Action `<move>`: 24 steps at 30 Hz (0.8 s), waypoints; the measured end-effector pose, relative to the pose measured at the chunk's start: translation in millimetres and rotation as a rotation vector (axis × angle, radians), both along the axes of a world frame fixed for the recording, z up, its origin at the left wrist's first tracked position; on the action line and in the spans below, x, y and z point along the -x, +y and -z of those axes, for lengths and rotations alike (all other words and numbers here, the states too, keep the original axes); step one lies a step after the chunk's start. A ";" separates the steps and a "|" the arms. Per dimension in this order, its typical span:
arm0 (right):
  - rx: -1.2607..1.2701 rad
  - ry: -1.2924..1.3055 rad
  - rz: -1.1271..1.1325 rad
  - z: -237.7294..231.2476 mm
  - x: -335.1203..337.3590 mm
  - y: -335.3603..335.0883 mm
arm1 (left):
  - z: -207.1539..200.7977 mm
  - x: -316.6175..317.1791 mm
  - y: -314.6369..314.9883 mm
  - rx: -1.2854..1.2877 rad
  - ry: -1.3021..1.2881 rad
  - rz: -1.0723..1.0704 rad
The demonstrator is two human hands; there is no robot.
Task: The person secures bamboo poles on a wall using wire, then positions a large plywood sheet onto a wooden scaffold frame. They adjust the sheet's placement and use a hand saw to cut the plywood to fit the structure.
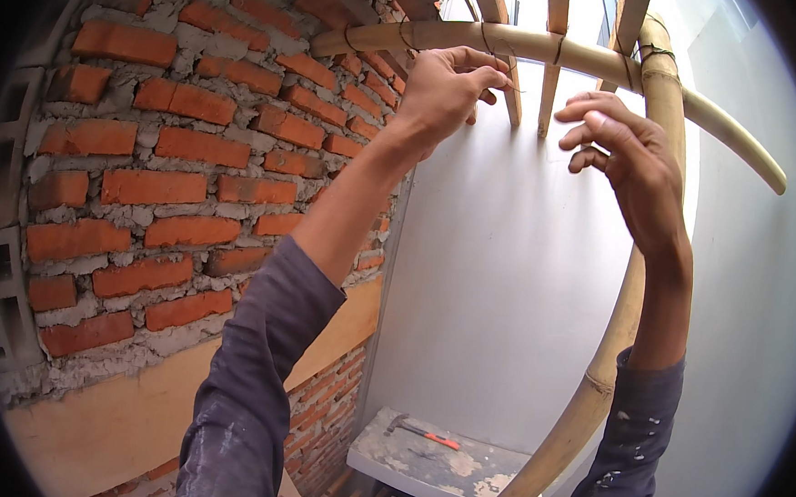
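Note:
Overhead, a horizontal bamboo pole [542, 46] crosses beneath several wooden slats [550, 94], with thin dark wire [491, 41] looped around it in places. My left hand [449, 92] is raised just under the pole, thumb and fingers pinched on a thin wire whose end shows faintly at the fingertips. To its right, my right hand [624, 158] is lifted beside the upright bamboo pole [665, 87], its fingers loosely curled and apart, with nothing visible in them. A wire tie [652, 51] binds the two poles where they cross.
A rough brick wall [181, 149] rises on the left, with a wooden board [123, 423] along its lower part. Far below, a hammer [428, 434] with a red-orange handle lies on a stained grey slab [394, 458]. A pale wall panel [496, 282] stands ahead.

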State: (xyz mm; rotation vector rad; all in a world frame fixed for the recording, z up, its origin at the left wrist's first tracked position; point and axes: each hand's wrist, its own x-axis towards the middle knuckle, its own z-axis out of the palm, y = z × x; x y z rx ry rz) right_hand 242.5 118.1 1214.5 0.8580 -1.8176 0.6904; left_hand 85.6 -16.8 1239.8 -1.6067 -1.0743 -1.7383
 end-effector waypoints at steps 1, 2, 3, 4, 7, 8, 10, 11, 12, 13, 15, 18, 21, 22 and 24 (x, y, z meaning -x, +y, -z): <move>0.033 -0.020 -0.051 -7.3 -0.3 2.9 | 0.0 -0.9 -2.7 0.006 0.001 -0.003; 0.079 -0.020 -0.090 -13.6 1.8 9.6 | 1.1 -2.0 -5.3 0.013 0.002 -0.007; 0.073 0.070 -0.022 -18.4 8.1 14.2 | 2.7 -2.8 -7.3 0.019 0.003 -0.011; 0.064 0.165 0.048 -23.3 14.1 17.8 | 3.5 -4.2 -8.6 0.023 0.000 -0.006; -0.005 0.360 0.176 -30.2 28.8 13.1 | 2.1 -7.4 -17.0 0.026 0.022 -0.039; -0.010 0.334 0.186 -30.7 31.9 8.5 | 1.6 -8.2 -21.0 0.038 0.050 -0.046; -0.044 0.351 0.179 -35.4 39.8 -0.7 | -1.4 -8.2 -25.1 0.091 0.056 -0.037; -0.081 0.397 0.200 -35.1 38.3 -7.9 | -2.4 -9.0 -25.2 0.118 0.060 -0.034; -0.207 0.566 0.329 -33.6 40.5 -11.3 | -0.5 -8.5 -25.5 0.149 0.036 -0.018; -0.333 0.735 0.458 -32.7 42.5 -12.8 | -0.6 -10.3 -26.3 0.178 0.015 0.004; -0.419 0.881 0.563 -27.9 41.2 -17.5 | 1.0 -12.5 -26.8 0.245 -0.039 0.048; -0.556 0.962 0.565 -29.2 46.8 -11.8 | 4.4 -14.8 -32.6 0.268 -0.036 0.041; -0.606 0.933 0.584 -25.4 50.6 -11.7 | 6.1 -10.9 -34.3 0.263 -0.040 0.045; -0.608 0.927 0.574 -22.5 51.0 -12.8 | 6.9 -9.2 -34.2 0.261 -0.043 0.051; -0.566 0.891 0.558 -17.8 52.6 -12.1 | 9.1 -7.2 -31.5 0.235 0.005 0.027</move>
